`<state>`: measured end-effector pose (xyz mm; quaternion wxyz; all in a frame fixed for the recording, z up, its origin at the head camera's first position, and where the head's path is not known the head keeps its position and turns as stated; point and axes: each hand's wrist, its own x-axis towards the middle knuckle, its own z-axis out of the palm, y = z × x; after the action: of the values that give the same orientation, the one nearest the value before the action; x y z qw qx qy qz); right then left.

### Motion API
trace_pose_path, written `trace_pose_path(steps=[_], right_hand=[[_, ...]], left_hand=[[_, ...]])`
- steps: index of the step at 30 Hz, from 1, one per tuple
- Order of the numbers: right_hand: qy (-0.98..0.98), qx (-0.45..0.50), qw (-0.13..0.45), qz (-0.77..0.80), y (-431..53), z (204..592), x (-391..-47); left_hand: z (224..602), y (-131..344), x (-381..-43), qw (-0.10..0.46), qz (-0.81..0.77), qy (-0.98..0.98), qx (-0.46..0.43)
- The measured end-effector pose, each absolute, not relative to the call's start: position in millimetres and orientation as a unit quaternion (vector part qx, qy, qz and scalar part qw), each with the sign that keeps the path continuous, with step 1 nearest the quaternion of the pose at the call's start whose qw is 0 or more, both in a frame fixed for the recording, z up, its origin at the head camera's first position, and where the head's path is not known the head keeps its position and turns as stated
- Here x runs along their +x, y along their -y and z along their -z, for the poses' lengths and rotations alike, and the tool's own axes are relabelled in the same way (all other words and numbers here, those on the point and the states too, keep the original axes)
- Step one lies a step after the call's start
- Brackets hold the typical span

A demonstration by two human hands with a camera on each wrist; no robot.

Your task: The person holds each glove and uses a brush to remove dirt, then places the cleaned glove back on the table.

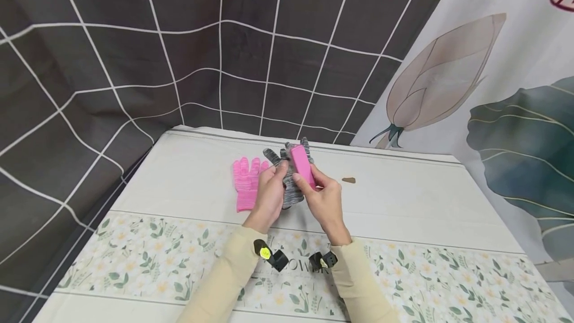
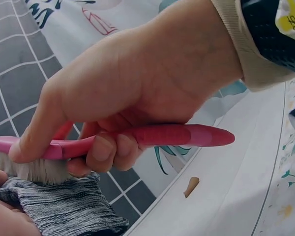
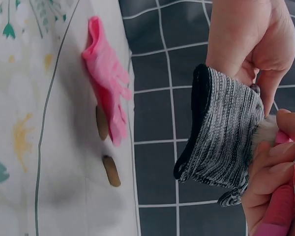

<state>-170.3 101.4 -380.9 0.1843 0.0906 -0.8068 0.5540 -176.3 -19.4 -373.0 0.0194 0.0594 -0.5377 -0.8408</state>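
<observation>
My left hand (image 1: 271, 191) holds a grey-and-black knitted glove (image 1: 292, 196) above the table, its fingers pointing away from me. In my right hand (image 1: 326, 199) is a pink scrubbing brush (image 1: 301, 160). The left wrist view shows the brush's red-and-pink handle (image 2: 162, 135) under the palm, with the thumb on the pink head. Its pale bristles (image 2: 42, 169) meet the glove's knit (image 2: 73, 206). Seen from the right wrist, the glove's dark-edged cuff (image 3: 199, 115) gapes toward the table. Part of my left hand is hidden behind the glove.
A pink knitted glove (image 1: 245, 183) lies on the table left of my hands. A small brown piece (image 1: 349, 180) lies to the right. The right wrist view shows two brown pieces, one (image 3: 111, 171) beside the other (image 3: 102, 123). A dark checked curtain (image 1: 251, 64) hangs behind the table.
</observation>
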Motion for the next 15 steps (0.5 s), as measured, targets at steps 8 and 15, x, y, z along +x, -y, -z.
trace_pose_path(steps=[8, 15], right_hand=[[0.801, 0.095, 0.182, -0.562, -102.4, 383.3, -173.2], [0.819, 0.086, 0.193, -0.534, -108.3, 386.2, -175.7]], left_hand=[[374.3, 23.9, -176.3, 0.030, 0.834, 0.547, 0.063], [372.9, 29.0, -177.0, 0.036, 0.838, 0.538, 0.079]])
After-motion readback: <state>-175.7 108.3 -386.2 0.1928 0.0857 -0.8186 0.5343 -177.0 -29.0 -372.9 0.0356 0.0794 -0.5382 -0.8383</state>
